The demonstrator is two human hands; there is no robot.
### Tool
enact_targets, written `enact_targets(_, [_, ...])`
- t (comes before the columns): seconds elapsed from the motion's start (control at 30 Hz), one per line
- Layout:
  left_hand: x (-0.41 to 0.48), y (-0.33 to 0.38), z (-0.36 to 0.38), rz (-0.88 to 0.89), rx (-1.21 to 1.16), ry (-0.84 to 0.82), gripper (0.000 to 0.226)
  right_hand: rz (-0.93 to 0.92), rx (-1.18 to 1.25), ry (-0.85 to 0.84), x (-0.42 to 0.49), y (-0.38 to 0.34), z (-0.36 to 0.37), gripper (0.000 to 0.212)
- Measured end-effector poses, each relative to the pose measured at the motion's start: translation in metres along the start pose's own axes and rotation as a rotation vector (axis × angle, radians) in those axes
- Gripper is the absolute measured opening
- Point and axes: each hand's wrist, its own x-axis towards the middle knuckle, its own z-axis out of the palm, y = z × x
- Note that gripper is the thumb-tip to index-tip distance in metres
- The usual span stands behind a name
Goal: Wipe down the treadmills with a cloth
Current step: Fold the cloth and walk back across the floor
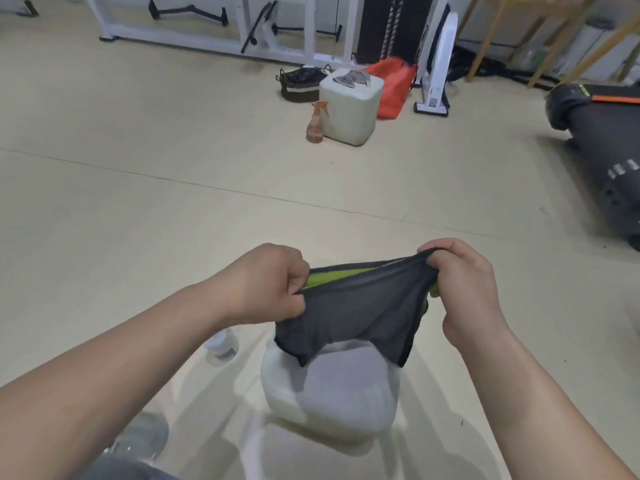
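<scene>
Between your two hands the dark grey cloth (360, 313) hangs stretched, its top edge pulled taut from one grip to the other. Your left hand (266, 285) has its fingers curled tight and pinches the cloth's upper left edge; your right hand (464, 289) is clamped on the upper right corner, with the fabric bunched over its fingertips. A lime-green side of the cloth shows along the top edge and again just under the right grip. Below both grips the cloth sags, and its two lower corners dangle free in front of a white padded stool (332, 393); you cannot tell whether they touch it. Under your left forearm a clear plastic bottle (223, 344) lies on the floor (121, 202). Far beyond your right grip, at the edge of view, the black treadmill (602, 161) sits on the floor, well apart from the cloth. Straight ahead, well past both grips, a second white block (349, 109) carries a crumpled grey rag (351, 79), with an orange spray bottle (316, 124) just beside it, a dark basket (299, 84) behind that, and an orange bag (393, 84) on the block's other side.
</scene>
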Motion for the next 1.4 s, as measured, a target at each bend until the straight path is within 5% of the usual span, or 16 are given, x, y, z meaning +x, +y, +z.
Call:
enact_targets(0.17, [0.018, 0.012, -0.035, 0.042, -0.006, 0.215, 0.020, -0.196, -0.011, 0.057, 0.012, -0.026, -0.009, 0.038])
enact_targets(0.27, [0.010, 0.014, -0.031, -0.016, -0.287, 0.244, 0.023, -0.233, -0.032, -0.063, 0.006, -0.032, -0.020, 0.037])
enact_targets(0.4, [-0.010, -0.002, 0.014, -0.115, -0.609, 0.090, 0.022, -0.064, -0.294, -0.299, -0.001, 0.004, -0.031, 0.023])
enact_targets(0.57, [-0.037, -0.047, 0.077, -0.197, -0.223, -0.235, 0.035, 0.168, -0.789, -0.657, -0.002, 0.073, -0.034, 0.028])
enact_targets(0.63, [-0.043, -0.054, 0.090, -0.245, -0.316, -0.344, 0.006, 0.266, -0.968, -0.785, -0.001, 0.089, -0.033, 0.030])
enact_targets(0.7, [-0.046, -0.057, 0.095, -0.265, -0.381, -0.398, 0.021, 0.298, -1.142, -0.915, 0.000, 0.096, -0.028, 0.013])
enact_targets(0.77, [-0.045, -0.056, 0.097, -0.287, -0.414, -0.437, 0.022, 0.329, -1.207, -0.975, 0.005, 0.104, -0.025, 0.022])
enact_targets(0.93, [-0.026, -0.061, 0.106, -0.317, -0.379, -0.167, 0.019, 0.279, -0.907, -0.715, 0.018, 0.113, -0.024, 0.003])
enact_targets(1.03, [-0.012, -0.067, 0.115, -0.442, -0.299, 0.053, 0.013, 0.094, -0.668, -0.412, 0.032, 0.129, -0.017, 0.021])
enact_targets(1.17, [-0.009, -0.080, 0.139, -0.704, -0.109, 0.025, 0.062, -0.097, -0.952, -0.253, 0.033, 0.159, -0.012, 0.047])
enact_targets(1.3, [-0.019, -0.095, 0.166, -0.938, -0.491, -0.075, 0.057, 0.116, -0.802, -0.267, 0.028, 0.175, -0.009, 0.048])
enact_targets(1.4, [-0.014, -0.102, 0.169, -0.886, -0.456, 0.007, 0.040, 0.288, -0.621, -0.259, 0.027, 0.179, -0.008, 0.025])
